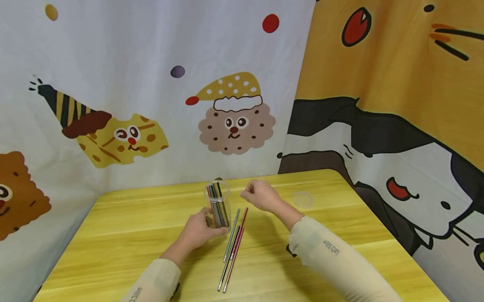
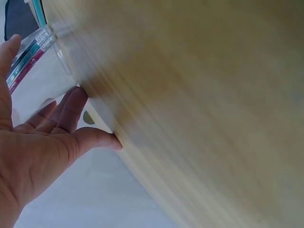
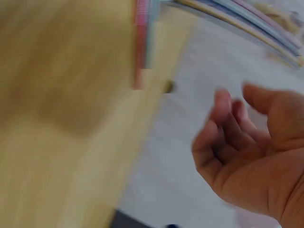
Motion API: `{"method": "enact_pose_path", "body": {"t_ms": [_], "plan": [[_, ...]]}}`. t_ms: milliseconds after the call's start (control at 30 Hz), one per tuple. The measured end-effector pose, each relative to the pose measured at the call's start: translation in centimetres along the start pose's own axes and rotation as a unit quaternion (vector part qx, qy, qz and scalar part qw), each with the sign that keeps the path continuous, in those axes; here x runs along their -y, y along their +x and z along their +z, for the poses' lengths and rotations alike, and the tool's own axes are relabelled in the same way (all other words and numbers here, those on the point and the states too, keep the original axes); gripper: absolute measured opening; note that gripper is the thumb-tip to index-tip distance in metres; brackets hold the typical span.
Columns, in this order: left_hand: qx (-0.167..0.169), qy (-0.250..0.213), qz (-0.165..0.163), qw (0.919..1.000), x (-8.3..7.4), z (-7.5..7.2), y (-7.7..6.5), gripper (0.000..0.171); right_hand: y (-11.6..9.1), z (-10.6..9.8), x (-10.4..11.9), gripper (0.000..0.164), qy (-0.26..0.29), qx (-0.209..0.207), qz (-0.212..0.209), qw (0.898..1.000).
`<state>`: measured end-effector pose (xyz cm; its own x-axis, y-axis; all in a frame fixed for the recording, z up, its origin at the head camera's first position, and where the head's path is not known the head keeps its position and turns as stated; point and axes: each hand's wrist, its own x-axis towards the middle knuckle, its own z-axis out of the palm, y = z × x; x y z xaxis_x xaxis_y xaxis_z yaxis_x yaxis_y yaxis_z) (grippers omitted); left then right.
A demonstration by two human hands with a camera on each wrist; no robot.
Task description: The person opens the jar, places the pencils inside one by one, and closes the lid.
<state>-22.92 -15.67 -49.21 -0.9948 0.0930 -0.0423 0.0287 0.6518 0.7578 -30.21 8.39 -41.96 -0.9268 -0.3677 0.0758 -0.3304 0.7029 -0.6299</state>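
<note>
My left hand (image 1: 199, 231) holds a clear plastic jar (image 1: 226, 195) low on its side, at the middle of the table. Several pencils (image 1: 219, 210) stand in the jar, leaning to one side. In the left wrist view the fingers (image 2: 59, 111) reach round the jar's wall, near its base. To the right of the jar my right hand (image 1: 262, 196) is raised over the table with its fingers loosely bent and nothing between them. On the tabletop just right of the jar lie several more pencils (image 1: 234, 248), blue, red and dark, roughly side by side.
A clear round lid (image 1: 303, 199) lies flat on the yellow wooden table (image 1: 142, 245), beyond the right forearm. Printed cloth curtains (image 1: 149, 54) hang close behind the table's back edge and along its right side.
</note>
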Motion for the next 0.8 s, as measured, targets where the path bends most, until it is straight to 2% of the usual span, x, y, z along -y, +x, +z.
{"method": "enact_pose_path", "body": {"t_ms": [67, 133, 267, 333, 533, 700, 800], "plan": [[0.000, 0.002, -0.003, 1.0000, 0.0, 0.0, -0.1, 0.075, -0.2, 0.9, -1.6, 0.026, -0.011, 0.062, 0.033, 0.997], [0.000, 0.004, -0.005, 1.0000, 0.1, 0.0, -0.2, 0.075, -0.5, 1.8, -2.8, 0.034, -0.015, 0.103, 0.044, 0.994], [-0.002, 0.003, -0.005, 1.0000, 0.1, 0.0, -0.1, 0.077, -1.0, 3.3, -4.1, 0.055, -0.019, 0.132, 0.034, 0.990], [-0.003, 0.003, -0.003, 1.0000, 0.0, 0.0, 0.0, 0.077, -1.1, 3.7, -4.4, 0.058, -0.025, 0.139, 0.038, 0.989], [-0.004, 0.009, -0.001, 0.9999, -0.1, 0.0, 0.0, 0.076, -1.6, 4.2, -4.4, 0.038, -0.054, 0.135, 0.054, 0.988], [-0.006, 0.013, -0.001, 0.9999, -0.1, 0.0, 0.1, 0.077, -1.6, 4.3, -4.4, 0.031, -0.077, 0.147, 0.045, 0.985], [-0.006, 0.011, -0.001, 0.9999, 0.0, 0.0, 0.0, 0.078, -1.5, 4.0, -4.6, 0.016, -0.088, 0.124, 0.049, 0.987]]}}
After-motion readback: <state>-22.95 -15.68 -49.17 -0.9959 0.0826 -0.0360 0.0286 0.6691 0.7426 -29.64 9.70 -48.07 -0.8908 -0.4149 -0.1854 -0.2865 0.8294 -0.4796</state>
